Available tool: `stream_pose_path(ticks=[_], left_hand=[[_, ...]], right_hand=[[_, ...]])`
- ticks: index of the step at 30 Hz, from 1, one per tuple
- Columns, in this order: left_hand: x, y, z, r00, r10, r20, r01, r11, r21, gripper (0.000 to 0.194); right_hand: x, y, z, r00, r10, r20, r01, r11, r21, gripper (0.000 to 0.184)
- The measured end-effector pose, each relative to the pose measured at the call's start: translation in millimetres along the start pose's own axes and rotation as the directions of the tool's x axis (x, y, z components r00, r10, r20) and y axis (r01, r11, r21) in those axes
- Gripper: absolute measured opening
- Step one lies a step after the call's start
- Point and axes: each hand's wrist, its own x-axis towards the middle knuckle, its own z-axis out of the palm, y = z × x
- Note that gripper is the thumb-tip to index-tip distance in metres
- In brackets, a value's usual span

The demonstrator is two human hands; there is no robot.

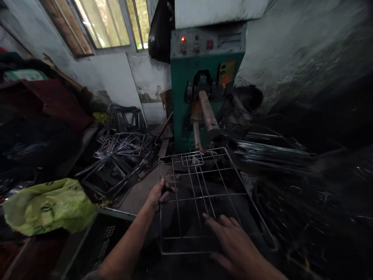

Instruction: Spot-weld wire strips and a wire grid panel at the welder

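Gripping the left edge of a silver-grey rectangular wire rack [194, 198]: left hand [161, 194], forearm angled inward, thumb uppermost, fingers curled about the wire. Right hand [233, 237] extends over the rack's near edge, palm down, fingers loosely spread; contact unclear. Rack's far edge is by the short copper-brown rod [197, 136] of a green boxy metal machine [180, 101]. Beyond its left edge: tangled heap of thin grey metal frames [125, 147], crinkled yellow-green plastic sack [49, 206].

Through my camera, the wire rack [204, 197] sits before the machine [180, 93], rods [262, 149] to the machine's right, heaped frames [122, 146] to its left and, nearer, a sack [52, 206] beside a crate [84, 237].
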Motion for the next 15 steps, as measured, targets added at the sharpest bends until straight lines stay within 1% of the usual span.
stream_pose_path(ticks=[2, 4, 6, 8, 11, 13, 15], left_hand=[[-1.3, 0.3, -0.1, 0.999, 0.033, -0.008, -0.033, 0.999, 0.022, 0.048], [-2.8, 0.6, -0.7, 0.999, 0.051, -0.012, -0.05, 0.998, 0.048, 0.048], [-4.2, 0.7, -2.0, 0.998, 0.058, -0.011, -0.057, 0.996, 0.069, 0.047], [-5.5, 0.5, -3.1, 0.998, 0.065, -0.005, -0.064, 0.994, 0.085, 0.048], [-8.1, 1.2, -1.7, 0.998, 0.069, -0.015, -0.067, 0.993, 0.1, 0.052], [-10.1, 3.0, 1.3, 0.997, 0.073, -0.015, -0.071, 0.991, 0.116, 0.055], [-11.6, 5.5, 4.9, 0.997, 0.083, 0.0, -0.082, 0.987, 0.138, 0.055]], right_hand=[[8.3, -4.3, -5.3, 0.993, 0.056, 0.105, -0.06, 0.998, 0.03, 0.076], [11.9, -6.8, -0.7, 0.986, 0.067, 0.152, -0.076, 0.996, 0.049, 0.078], [10.0, -6.3, 13.7, 0.989, 0.046, 0.141, -0.053, 0.997, 0.05, 0.077], [4.4, -3.1, 33.0, 0.994, 0.026, 0.109, -0.031, 0.999, 0.045, 0.077], [-5.0, 5.3, 56.7, 0.994, 0.03, 0.105, -0.04, 0.995, 0.093, 0.076], [-9.6, 11.5, 63.5, 0.992, 0.025, 0.123, -0.046, 0.984, 0.173, 0.078], [-11.8, 16.2, 63.1, 0.994, -0.009, 0.108, -0.018, 0.969, 0.248, 0.078]])
